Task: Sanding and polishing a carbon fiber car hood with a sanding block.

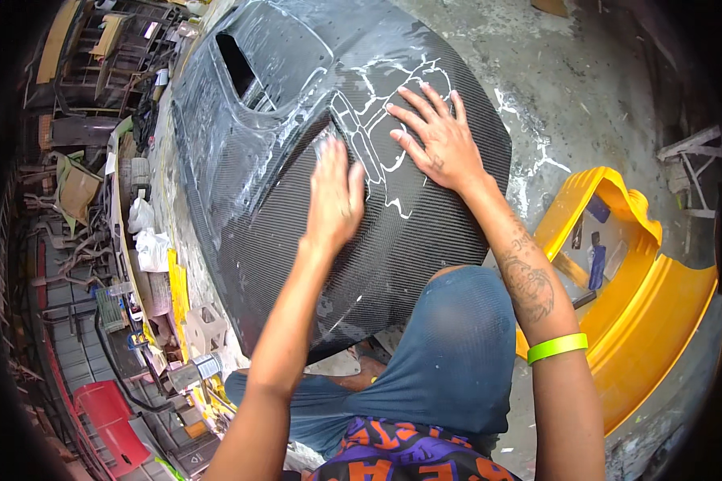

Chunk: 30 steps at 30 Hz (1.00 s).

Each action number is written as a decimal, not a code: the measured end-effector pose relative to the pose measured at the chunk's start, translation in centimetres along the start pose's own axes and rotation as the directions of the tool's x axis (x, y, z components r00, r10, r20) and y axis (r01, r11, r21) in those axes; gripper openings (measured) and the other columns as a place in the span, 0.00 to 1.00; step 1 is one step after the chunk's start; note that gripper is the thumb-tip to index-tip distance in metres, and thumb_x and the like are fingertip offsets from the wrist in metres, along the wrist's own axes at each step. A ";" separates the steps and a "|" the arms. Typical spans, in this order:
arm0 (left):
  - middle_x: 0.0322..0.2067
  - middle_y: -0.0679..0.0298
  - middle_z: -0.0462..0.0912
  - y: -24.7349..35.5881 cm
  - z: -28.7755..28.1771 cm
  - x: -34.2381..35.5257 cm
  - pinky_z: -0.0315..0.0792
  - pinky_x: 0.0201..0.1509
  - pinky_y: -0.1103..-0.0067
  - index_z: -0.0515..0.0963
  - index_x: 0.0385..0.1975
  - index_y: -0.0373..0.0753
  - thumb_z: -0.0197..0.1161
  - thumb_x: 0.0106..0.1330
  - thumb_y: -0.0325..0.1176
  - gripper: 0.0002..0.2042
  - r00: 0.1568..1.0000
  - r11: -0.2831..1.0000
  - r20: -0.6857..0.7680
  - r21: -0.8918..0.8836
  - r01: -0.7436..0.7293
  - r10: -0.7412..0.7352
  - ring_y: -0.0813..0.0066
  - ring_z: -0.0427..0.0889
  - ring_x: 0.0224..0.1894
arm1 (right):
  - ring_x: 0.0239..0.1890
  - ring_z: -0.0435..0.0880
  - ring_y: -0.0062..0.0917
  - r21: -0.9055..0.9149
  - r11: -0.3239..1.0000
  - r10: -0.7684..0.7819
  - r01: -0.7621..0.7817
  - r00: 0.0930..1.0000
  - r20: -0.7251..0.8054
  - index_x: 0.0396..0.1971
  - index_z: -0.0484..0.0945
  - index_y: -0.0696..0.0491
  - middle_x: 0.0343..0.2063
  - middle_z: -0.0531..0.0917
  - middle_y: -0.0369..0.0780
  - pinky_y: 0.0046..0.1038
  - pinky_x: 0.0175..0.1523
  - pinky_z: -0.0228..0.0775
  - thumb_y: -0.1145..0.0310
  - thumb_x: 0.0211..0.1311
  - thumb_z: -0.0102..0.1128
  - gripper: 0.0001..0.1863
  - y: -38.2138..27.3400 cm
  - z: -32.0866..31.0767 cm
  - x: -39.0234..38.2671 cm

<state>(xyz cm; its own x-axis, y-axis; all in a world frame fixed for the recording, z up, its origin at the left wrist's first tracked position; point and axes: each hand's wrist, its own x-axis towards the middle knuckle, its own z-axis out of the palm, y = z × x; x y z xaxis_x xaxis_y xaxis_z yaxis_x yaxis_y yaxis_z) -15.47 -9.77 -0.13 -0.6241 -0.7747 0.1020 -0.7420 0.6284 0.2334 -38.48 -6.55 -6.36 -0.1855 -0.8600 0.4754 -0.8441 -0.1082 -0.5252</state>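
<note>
panel: black carbon-weave hood (297,200) lies on the concrete floor (586,72), against the person's knees.
left hand (334,195): flat, pressing a small pad near the hood's middle.
right hand (437,140): open, fingers spread, bracing beside white wet streaks (377,128).
risk: the wet surface could let a palm slide and the rubbing go uneven.

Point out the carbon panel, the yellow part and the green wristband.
carbon panel (425,240): head view, bare weave below the right hand.
yellow part (658,305): head view, its curved outer rim.
green wristband (557,347): head view, middle of the band on the right forearm.
</note>
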 end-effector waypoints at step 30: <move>0.74 0.38 0.60 -0.3 -0.2 -2.0 0.50 0.80 0.56 0.60 0.73 0.24 0.54 0.78 0.47 0.34 0.998 0.996 0.035 -0.062 -0.056 0.058 0.44 0.56 0.79 | 0.77 0.61 0.38 -0.084 0.996 -0.013 0.017 0.999 0.044 0.67 0.76 0.37 0.72 0.70 0.35 0.56 0.79 0.40 0.46 0.76 0.50 0.25 0.0 0.0 0.2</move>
<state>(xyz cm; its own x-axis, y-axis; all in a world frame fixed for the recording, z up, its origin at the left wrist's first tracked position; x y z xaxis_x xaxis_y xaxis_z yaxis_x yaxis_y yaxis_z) -13.94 -8.42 -0.19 -0.6745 -0.7337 0.0814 -0.6891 0.6653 0.2872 -38.55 -6.72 -6.24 -0.1521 -0.8797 0.4505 -0.8865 -0.0801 -0.4557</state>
